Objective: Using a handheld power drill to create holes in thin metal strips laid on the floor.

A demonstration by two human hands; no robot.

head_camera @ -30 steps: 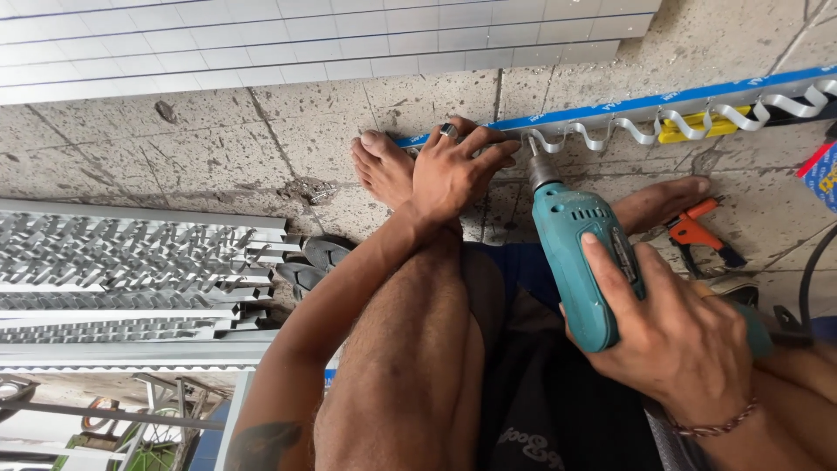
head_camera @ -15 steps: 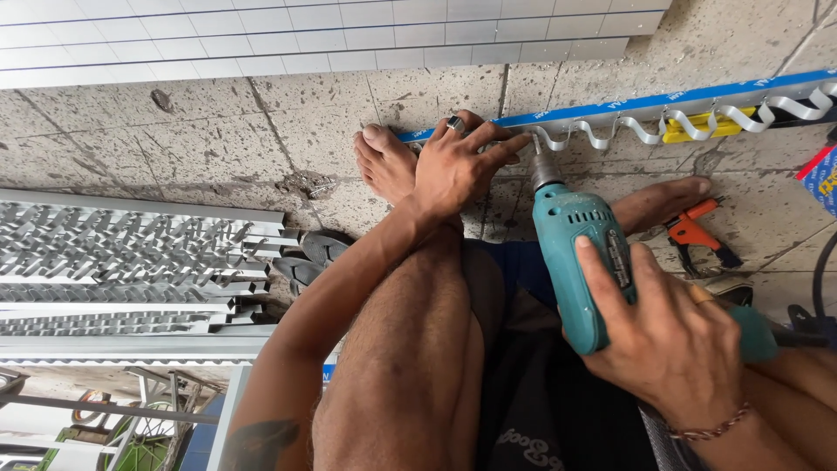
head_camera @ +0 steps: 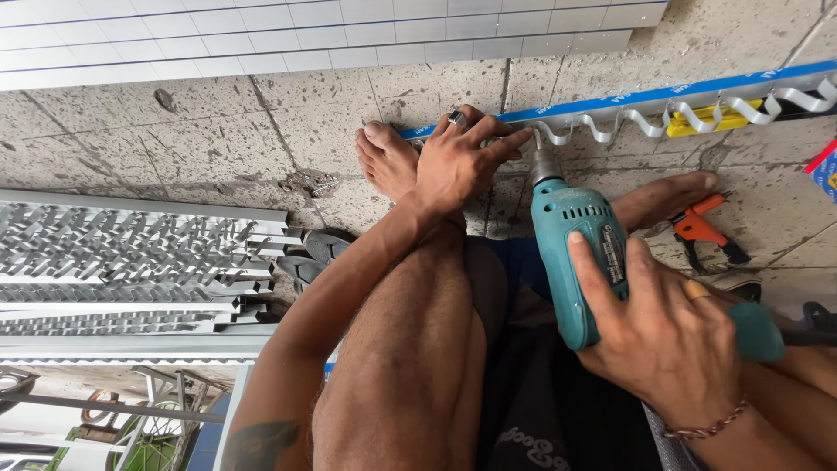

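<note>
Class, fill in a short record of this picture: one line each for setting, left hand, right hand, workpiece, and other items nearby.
Setting: person seated on a speckled concrete floor, seen from above
Left hand: pressed flat on the long metal strip with a blue edge and curled white hooks, beside a bare foot
Right hand: gripping a teal electric drill
Workpiece: drill bit pointed at the strip, close to the left fingers
Nearby: orange hand tool; stack of grey perforated metal rails

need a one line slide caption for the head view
Seated on a concrete floor, right hand aims a teal drill at a metal strip pinned by the left hand.
</note>
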